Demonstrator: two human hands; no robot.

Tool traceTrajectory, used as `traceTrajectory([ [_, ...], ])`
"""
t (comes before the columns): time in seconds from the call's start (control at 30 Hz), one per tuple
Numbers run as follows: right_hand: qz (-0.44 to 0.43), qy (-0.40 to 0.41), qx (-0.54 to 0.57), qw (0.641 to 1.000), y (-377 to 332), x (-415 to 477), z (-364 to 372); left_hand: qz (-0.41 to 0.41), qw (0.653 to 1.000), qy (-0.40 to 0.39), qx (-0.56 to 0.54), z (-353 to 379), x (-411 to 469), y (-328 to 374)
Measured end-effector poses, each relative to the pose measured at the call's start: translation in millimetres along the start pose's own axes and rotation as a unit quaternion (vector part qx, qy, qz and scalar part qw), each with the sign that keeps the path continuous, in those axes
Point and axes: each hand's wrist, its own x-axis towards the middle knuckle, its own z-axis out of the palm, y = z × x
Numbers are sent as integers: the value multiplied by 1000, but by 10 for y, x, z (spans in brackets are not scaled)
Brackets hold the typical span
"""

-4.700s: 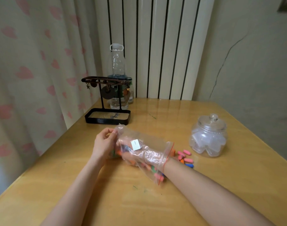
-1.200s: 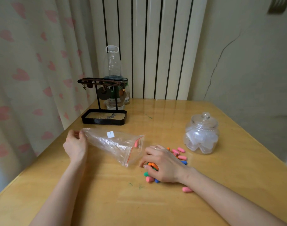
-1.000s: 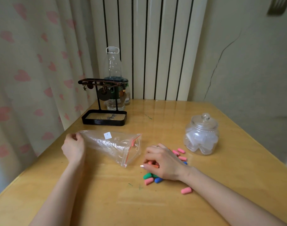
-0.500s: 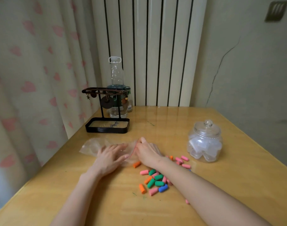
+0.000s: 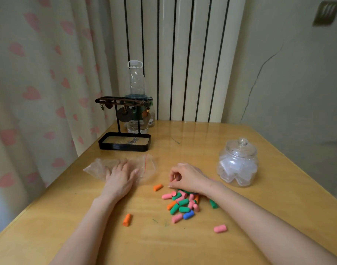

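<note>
A clear zip bag [image 5: 95,168] with a red seal strip lies flat and empty on the wooden table [image 5: 192,245]. My left hand [image 5: 120,178] rests on it, palm down with fingers straight. A pile of small foam pieces [image 5: 181,205] in pink, green, orange and blue lies right of the bag. Above the pile's far edge is my right hand [image 5: 186,177], its fingers curled and thumb near the index finger; nothing shows between them. Loose pieces lie apart: an orange piece [image 5: 157,187] between my hands, another orange one [image 5: 127,219] and a pink one [image 5: 220,228] nearer me.
A lidded glass jar [image 5: 238,163] with white pieces inside stands to the right. At the back left are a black jewellery stand [image 5: 125,142] and a clear plastic bottle [image 5: 136,81]. A heart-patterned curtain [image 5: 39,92] hangs along the table's left edge.
My right hand came out of the bag and the foam pieces spilled onto the table. My left hand let go of the bag's end and now lies flat on it. My right hand moved right, off the bag.
</note>
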Motion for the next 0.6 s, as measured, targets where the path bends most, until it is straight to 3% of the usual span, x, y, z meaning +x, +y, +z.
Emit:
traceTrajectory([
  [0.07, -4, 5, 35, 999, 36, -48, 8, 33, 990, 84, -104, -23, -42, 117],
  [0.13, -7, 22, 88, 996, 61, -81, -18, 49, 957, 174, -226, -43, -127, 314],
  [0.2, -3, 58, 133, 989, 110, -120, -68, 30, 917, 214, -336, -49, -241, 537],
  [0.33, 1, 130, 136, 982, 155, -266, -178, -4, 825, 184, -535, -57, -310, 859],
  [0.4, -57, 104, 107, 987, -15, -369, -161, -11, 765, 161, -623, -148, -270, 967],
  [0.47, -172, 60, 63, 981, -316, -468, -33, -10, 726, 134, -675, -295, -228, 980],
  [0.53, -244, 9, 28, 969, -619, -521, 189, 6, 727, 94, -680, -418, -203, 874],
  [0.6, -248, -9, 13, 969, -858, -514, 396, 12, 759, 65, -648, -454, -193, 717],
])
